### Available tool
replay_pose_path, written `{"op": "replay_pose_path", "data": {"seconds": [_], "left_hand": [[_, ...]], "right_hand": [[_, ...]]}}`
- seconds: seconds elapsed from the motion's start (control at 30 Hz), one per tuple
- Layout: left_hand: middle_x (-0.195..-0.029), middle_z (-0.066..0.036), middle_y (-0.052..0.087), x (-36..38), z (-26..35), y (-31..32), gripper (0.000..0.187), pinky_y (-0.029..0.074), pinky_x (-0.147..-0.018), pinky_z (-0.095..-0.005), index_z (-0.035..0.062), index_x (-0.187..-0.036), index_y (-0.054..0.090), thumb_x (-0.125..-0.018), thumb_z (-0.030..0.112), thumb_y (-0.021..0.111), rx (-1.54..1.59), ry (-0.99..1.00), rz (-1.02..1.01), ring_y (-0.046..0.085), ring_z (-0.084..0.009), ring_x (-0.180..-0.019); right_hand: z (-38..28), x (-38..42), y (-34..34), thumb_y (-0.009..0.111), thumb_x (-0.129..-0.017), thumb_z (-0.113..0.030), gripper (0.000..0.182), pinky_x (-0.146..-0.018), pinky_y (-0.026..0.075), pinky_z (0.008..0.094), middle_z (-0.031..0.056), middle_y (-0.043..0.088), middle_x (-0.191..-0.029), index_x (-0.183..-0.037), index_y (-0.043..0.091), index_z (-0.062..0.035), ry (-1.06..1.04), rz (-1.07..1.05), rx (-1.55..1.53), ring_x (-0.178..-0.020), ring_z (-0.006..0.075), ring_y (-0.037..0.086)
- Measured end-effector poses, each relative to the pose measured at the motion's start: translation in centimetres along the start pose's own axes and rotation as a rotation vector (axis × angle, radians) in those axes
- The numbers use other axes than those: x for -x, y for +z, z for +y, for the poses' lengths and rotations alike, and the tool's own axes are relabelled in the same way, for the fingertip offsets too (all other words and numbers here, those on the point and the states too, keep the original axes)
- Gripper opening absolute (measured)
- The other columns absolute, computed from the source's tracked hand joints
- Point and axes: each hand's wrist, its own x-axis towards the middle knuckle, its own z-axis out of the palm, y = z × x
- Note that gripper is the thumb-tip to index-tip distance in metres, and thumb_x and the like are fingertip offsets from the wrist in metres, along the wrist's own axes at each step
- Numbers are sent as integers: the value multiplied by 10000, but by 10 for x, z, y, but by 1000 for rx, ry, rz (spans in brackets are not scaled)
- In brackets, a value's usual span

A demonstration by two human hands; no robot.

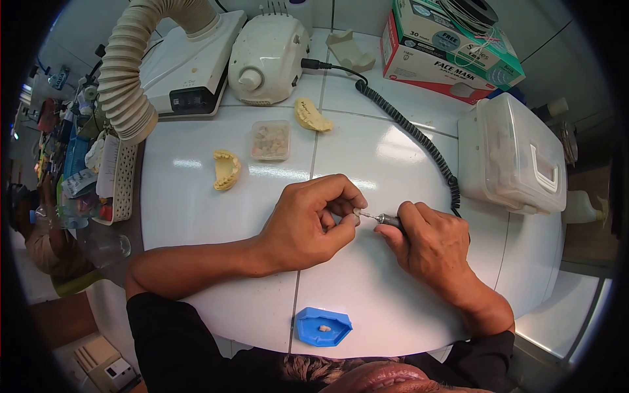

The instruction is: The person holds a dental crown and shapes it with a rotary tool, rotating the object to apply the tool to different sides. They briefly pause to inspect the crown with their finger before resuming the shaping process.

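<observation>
My left hand [308, 219] pinches a tiny tooth-like piece [356, 214] between thumb and fingertips over the white table. My right hand [429, 245] grips a slim rotary handpiece [388, 220], its metal tip touching the small piece. A black coiled cord [419, 141] runs from the handpiece back to the white motor unit [265, 59]. Two yellow dental casts lie beyond my hands, one [226, 169] at the left and one [311, 115] further back, with a small clear box of tooth pieces [270, 140] between them.
A blue tray [322, 326] holding one small piece sits near the table's front edge. A ribbed suction hose [128, 72] hangs at the back left. A clear plastic case [511, 157] stands at the right, a face mask box [445, 52] behind it. A cluttered basket [121, 183] is at the left.
</observation>
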Motion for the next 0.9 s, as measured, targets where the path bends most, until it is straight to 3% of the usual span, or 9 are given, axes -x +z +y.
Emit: {"op": "replay_pose_path", "data": {"seconds": [0.37,0.57,0.77,0.9], "left_hand": [[-1045,-83,736,0,3,-2,192,563,-686,-205,-33,-1131,672,-952,-36,741,64,-82,-32,747,-106,-973],[-1090,-103,724,0,0,-3,184,572,-688,-216,-28,-1142,675,-964,-46,720,0,36,-35,752,-123,-993],[-1109,-111,698,1,-1,-5,165,582,-693,-221,-32,-1147,663,-988,-52,704,31,18,-56,750,-137,-1022],[-1063,-77,744,3,-2,1,153,566,-701,-242,12,-1112,700,-963,-17,714,159,-61,31,750,-120,-953]], "right_hand": [[2,-1,-2,817,-979,-490,494,-444,434,374,50,557,-635,-807,575,-95,-5,-15,-38,-457,257,568],[3,-1,-2,820,-977,-493,504,-440,423,368,46,537,-627,-793,567,-98,-12,-18,-46,-451,246,552],[3,1,-2,823,-973,-503,512,-435,417,358,43,535,-625,-788,568,-100,-15,-15,-31,-445,225,545],[4,2,1,827,-968,-508,512,-433,418,357,40,537,-626,-788,573,-102,-9,0,-48,-441,222,543]]}}
